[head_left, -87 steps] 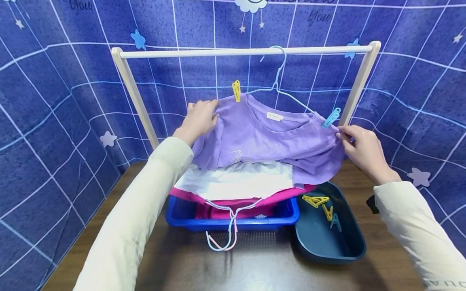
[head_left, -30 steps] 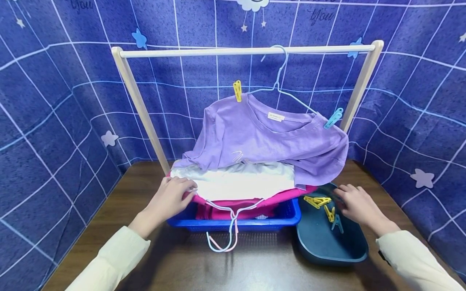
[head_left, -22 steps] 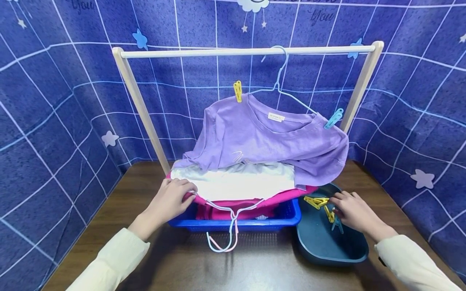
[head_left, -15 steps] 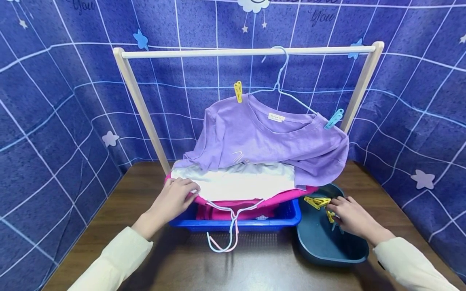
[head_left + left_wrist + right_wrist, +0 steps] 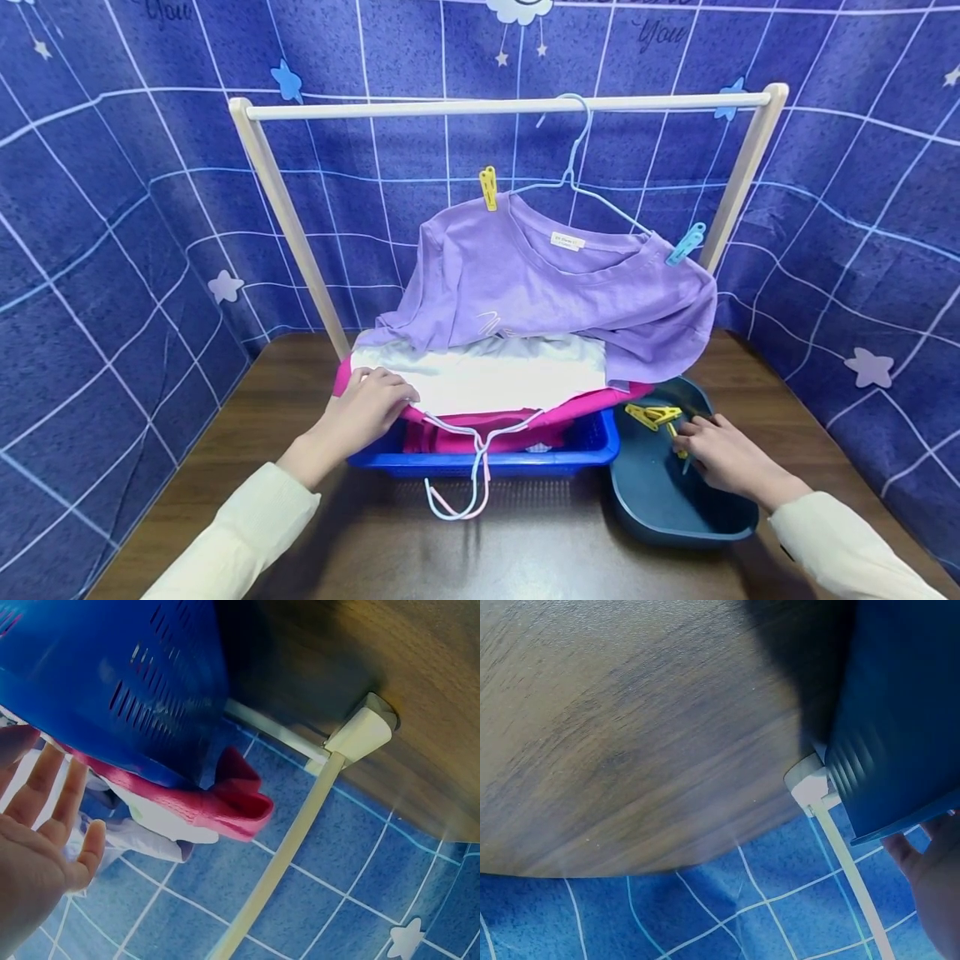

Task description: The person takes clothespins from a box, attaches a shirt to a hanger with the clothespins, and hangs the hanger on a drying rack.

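Note:
A purple T-shirt (image 5: 555, 292) hangs on a light blue hanger (image 5: 572, 171), with a yellow clothespin (image 5: 488, 188) and a light blue clothespin (image 5: 686, 244) on its shoulders. My left hand (image 5: 360, 412) rests at the left end of a white garment (image 5: 480, 375) and a pink garment (image 5: 577, 407) over the blue basket (image 5: 480, 458). In the left wrist view its fingers look fairly straight. My right hand (image 5: 723, 458) reaches into the dark teal bin (image 5: 675, 521), its fingertips pinching at a yellow clothespin (image 5: 672, 433). A teal clothespin there is mostly hidden by the hand.
The white rod (image 5: 420, 109) of a wooden rack spans above the clothes. Blue and pink hanger hooks (image 5: 476, 500) stick out over the basket's front. Several yellow clothespins (image 5: 651, 415) lie in the bin. A wooden table (image 5: 480, 550) bears everything; a blue curtain (image 5: 150, 250) hangs behind.
Both hands have come down from the purple T-shirt's sleeves. The left moved to the basket's garments and shifted slightly right; the right went into the bin and closed in on the clothespins.

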Demonstrator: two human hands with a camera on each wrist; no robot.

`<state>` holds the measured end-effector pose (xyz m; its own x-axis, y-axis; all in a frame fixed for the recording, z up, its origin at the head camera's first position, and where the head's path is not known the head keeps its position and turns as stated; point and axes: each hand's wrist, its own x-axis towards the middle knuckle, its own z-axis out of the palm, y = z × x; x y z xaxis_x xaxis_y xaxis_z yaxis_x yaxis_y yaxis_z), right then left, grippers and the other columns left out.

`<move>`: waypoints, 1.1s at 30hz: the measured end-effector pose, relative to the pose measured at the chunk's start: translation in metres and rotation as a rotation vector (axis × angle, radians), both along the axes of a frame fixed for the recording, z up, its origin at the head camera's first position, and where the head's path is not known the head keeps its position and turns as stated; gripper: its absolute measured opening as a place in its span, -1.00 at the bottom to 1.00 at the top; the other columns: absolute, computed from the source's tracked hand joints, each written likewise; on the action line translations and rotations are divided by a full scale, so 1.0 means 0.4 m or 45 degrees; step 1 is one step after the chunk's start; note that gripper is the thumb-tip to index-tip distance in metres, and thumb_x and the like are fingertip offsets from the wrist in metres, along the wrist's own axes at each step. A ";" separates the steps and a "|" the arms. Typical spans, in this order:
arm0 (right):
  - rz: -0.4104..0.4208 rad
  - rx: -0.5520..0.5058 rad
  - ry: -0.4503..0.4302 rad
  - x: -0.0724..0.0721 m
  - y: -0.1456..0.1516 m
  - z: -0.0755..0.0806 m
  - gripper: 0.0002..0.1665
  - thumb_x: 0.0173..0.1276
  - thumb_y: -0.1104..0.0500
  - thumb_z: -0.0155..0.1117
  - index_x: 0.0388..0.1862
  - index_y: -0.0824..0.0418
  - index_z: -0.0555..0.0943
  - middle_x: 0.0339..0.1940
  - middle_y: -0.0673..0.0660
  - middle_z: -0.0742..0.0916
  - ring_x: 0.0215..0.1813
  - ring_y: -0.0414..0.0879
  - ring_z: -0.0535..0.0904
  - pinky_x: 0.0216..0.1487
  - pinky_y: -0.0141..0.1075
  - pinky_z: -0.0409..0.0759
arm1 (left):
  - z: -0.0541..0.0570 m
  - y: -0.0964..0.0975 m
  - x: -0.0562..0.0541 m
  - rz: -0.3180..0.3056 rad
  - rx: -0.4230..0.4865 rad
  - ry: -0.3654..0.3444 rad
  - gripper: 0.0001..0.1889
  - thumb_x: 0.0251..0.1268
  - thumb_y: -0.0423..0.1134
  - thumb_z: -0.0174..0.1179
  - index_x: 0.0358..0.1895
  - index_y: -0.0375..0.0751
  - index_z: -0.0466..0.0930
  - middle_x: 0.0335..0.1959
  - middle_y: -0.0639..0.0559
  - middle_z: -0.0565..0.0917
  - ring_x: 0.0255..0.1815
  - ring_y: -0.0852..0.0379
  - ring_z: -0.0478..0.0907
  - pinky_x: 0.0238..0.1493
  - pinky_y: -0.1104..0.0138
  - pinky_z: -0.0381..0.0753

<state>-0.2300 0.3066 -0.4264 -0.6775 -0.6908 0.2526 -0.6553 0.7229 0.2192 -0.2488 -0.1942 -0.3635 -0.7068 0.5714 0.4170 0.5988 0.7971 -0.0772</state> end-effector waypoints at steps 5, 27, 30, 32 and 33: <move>0.027 0.029 0.011 -0.002 0.003 -0.006 -0.68 -0.27 0.33 0.47 -0.46 0.07 0.63 -0.52 -0.07 0.55 -0.36 -0.10 0.44 -0.33 -0.17 0.35 | 0.004 0.004 0.000 0.017 -0.031 -0.005 -0.88 0.08 -0.33 0.24 -0.35 0.02 0.61 -0.35 0.11 0.67 -0.20 0.05 0.50 -0.04 0.03 0.32; 0.222 -0.028 0.163 -0.022 0.000 -0.035 -0.74 -0.32 0.16 0.51 -0.67 -0.07 0.57 -0.55 -0.10 0.47 -0.38 -0.12 0.42 -0.37 -0.22 0.24 | -0.001 0.006 -0.006 -0.010 -0.093 0.111 -0.88 0.07 -0.36 0.21 -0.42 -0.04 0.49 -0.40 0.08 0.63 -0.26 0.00 0.54 -0.11 0.08 0.36; 0.215 -0.047 0.144 -0.022 -0.005 -0.036 -0.77 -0.28 0.12 0.52 -0.64 -0.06 0.59 -0.55 -0.11 0.47 -0.39 -0.13 0.42 -0.37 -0.23 0.23 | -0.002 0.003 -0.005 -0.019 -0.081 0.132 -0.88 0.07 -0.36 0.21 -0.41 -0.06 0.47 -0.41 0.09 0.61 -0.27 0.00 0.53 -0.12 0.08 0.36; 0.193 -0.044 0.121 -0.020 -0.009 -0.033 -0.79 -0.24 0.10 0.52 -0.62 -0.05 0.61 -0.56 -0.11 0.47 -0.39 -0.13 0.43 -0.37 -0.25 0.22 | -0.001 0.001 -0.006 -0.028 -0.069 0.146 -0.88 0.07 -0.37 0.20 -0.40 -0.07 0.46 -0.42 0.09 0.60 -0.28 -0.01 0.52 -0.12 0.08 0.36; 0.177 -0.039 0.107 -0.018 -0.011 -0.032 -0.80 -0.22 0.10 0.51 -0.60 -0.04 0.62 -0.56 -0.11 0.48 -0.39 -0.13 0.43 -0.37 -0.25 0.22 | 0.000 0.001 -0.006 -0.032 -0.060 0.150 -0.88 0.07 -0.37 0.19 -0.39 -0.07 0.46 -0.41 0.09 0.59 -0.28 -0.01 0.52 -0.11 0.08 0.36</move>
